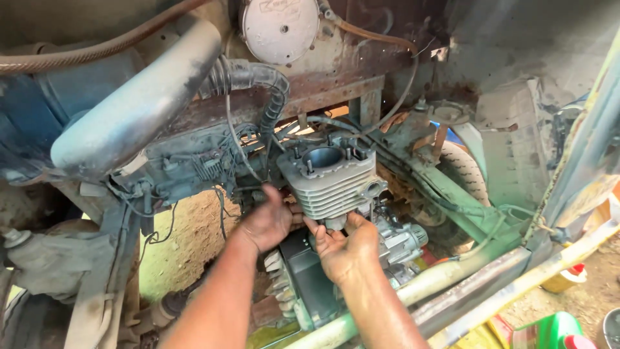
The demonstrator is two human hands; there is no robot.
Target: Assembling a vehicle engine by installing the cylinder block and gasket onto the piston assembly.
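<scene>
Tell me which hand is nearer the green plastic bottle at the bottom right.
Right. The right hand grips under the finned engine cylinder, on the side toward the green bottle; the left hand sits further away at the cylinder's left side.

A grey finned engine cylinder [328, 178] is sitting upright over the engine crankcase [310, 284], its round bore opening upward with studs standing around the rim. Grime is coating its cooling fins, and both hands are touching its lower edge.

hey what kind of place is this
Probably a roadside or backyard vehicle repair spot: both hands grip a finned engine cylinder beneath a rusty frame, with a dirt floor below.
</scene>
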